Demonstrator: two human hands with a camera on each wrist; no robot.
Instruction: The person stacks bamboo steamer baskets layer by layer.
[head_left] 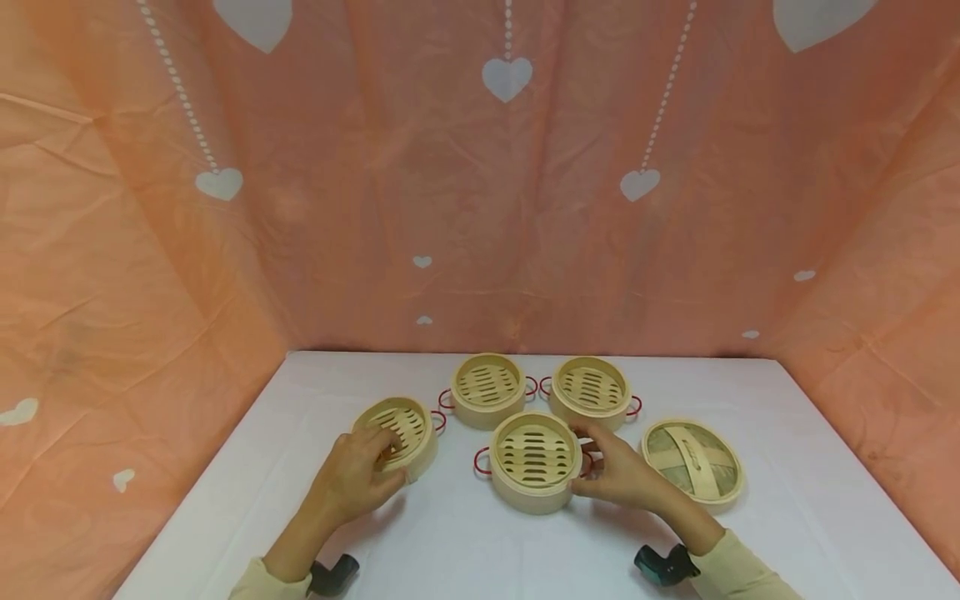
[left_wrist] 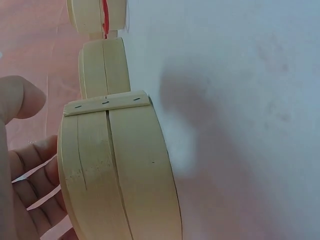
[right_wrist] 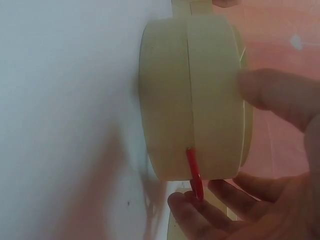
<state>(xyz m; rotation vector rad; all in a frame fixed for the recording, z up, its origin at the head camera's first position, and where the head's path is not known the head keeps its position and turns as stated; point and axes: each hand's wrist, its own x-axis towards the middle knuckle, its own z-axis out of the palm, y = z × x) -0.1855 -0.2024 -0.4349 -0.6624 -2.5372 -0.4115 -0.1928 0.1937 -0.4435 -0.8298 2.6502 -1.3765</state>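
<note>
Small round bamboo steamer baskets with slatted floors and red side handles stand on the white table. My left hand (head_left: pixel 358 475) is over the left basket (head_left: pixel 405 427), fingers loosely bent above its slats. In the left wrist view, its thumb (left_wrist: pixel 27 97) stands apart from the basket wall (left_wrist: pixel 135 175), while the other fingers lie beside the rim. My right hand (head_left: pixel 615 468) holds the front middle basket (head_left: pixel 534 454) from its right side. In the right wrist view, the thumb (right_wrist: pixel 270 92) is at the rim, and fingertips surround the red handle (right_wrist: pixel 195 175).
Two more steamer baskets, the back left one (head_left: pixel 489 390) and the back right one (head_left: pixel 590 392), stand behind. A woven bamboo lid (head_left: pixel 692 462) lies at the right. An orange curtain with white hearts (head_left: pixel 525 208) encloses the white table (head_left: pixel 480 558) at the back and sides.
</note>
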